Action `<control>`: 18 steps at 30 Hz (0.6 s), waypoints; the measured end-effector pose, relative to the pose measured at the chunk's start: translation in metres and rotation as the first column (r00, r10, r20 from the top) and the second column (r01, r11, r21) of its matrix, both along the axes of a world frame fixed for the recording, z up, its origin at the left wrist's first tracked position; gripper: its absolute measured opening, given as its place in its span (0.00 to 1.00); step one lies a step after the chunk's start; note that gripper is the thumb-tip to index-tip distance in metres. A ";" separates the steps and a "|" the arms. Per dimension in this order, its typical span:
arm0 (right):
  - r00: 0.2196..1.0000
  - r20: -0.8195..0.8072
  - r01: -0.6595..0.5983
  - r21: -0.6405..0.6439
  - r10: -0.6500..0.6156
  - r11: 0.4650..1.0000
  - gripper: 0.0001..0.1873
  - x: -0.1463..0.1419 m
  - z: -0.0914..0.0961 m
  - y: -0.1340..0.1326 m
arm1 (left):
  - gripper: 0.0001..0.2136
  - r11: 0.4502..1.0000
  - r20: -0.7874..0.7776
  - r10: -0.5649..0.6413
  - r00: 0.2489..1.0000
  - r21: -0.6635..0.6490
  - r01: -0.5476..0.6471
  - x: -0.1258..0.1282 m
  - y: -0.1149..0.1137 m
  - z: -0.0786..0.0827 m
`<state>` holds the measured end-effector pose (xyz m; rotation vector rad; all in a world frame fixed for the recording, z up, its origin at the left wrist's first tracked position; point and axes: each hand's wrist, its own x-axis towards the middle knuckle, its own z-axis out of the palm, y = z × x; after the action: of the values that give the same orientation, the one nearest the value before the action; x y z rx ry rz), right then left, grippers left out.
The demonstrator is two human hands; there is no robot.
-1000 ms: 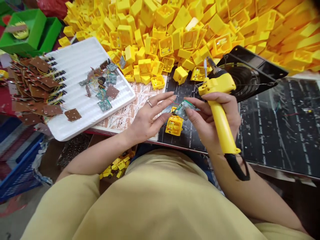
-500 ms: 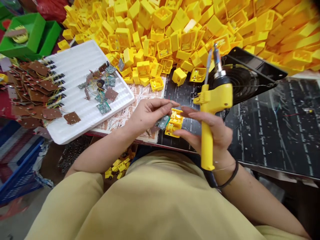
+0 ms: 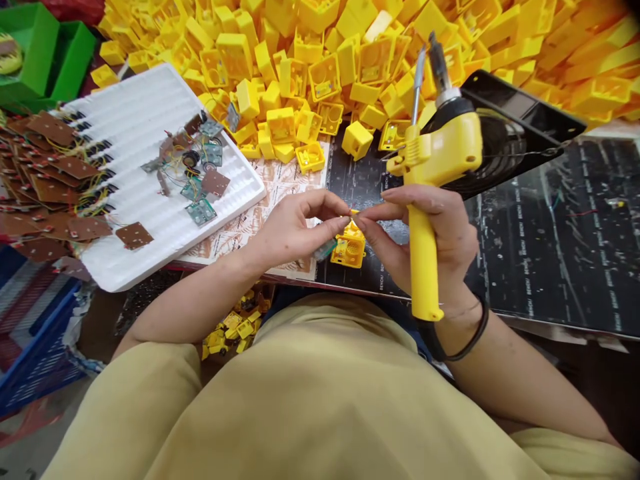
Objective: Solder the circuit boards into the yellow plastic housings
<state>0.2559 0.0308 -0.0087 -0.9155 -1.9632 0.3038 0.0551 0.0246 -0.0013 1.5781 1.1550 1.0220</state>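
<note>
My right hand is closed around the handle of a yellow soldering gun, whose metal tip and thin feed tube point away from me. Its thumb and forefinger are also pinched together, meeting the fingertips of my left hand. My left hand pinches what looks like a thin wire, mostly hidden by the fingers. Below that hand a small green circuit board shows in part. Just under the fingertips, an open yellow plastic case lies on the black bench surface, its upper part covered by my fingers.
A white ridged foam tray at left carries circuit boards, with brown boards heaped along its edge. Yellow cases are piled across the back. Behind the soldering gun stands a black fan. Green bins sit far left.
My right hand's thumb and forefinger, apart before, have closed together at my left fingertips. The soldering gun has shifted slightly right with the hand. The view has moved a little.
</note>
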 end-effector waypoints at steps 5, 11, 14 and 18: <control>0.999 0.025 -0.032 -0.004 0.032 0.999 0.14 0.009 -0.006 0.008 | 0.08 0.998 -0.070 -0.057 0.996 0.006 0.058 -0.010 0.014 0.007; 0.957 0.253 -0.139 -0.036 0.143 0.990 0.13 0.028 -0.034 0.029 | 0.06 0.987 -0.630 -0.024 0.776 0.110 0.120 -0.012 0.028 -0.004; 0.964 0.258 -0.064 0.005 0.061 0.998 0.07 0.038 -0.029 0.021 | 0.07 0.985 -0.712 -0.014 0.702 0.111 0.132 -0.005 0.030 -0.013; 0.972 0.236 -0.006 0.021 0.001 1.000 0.06 0.071 0.000 -0.004 | 0.08 0.986 -0.751 -0.022 0.660 0.093 0.139 0.001 0.033 -0.017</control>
<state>0.3270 0.0267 -0.0091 -0.9704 -2.1811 0.1811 0.0565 0.0574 -0.0181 2.2532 1.5491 0.3572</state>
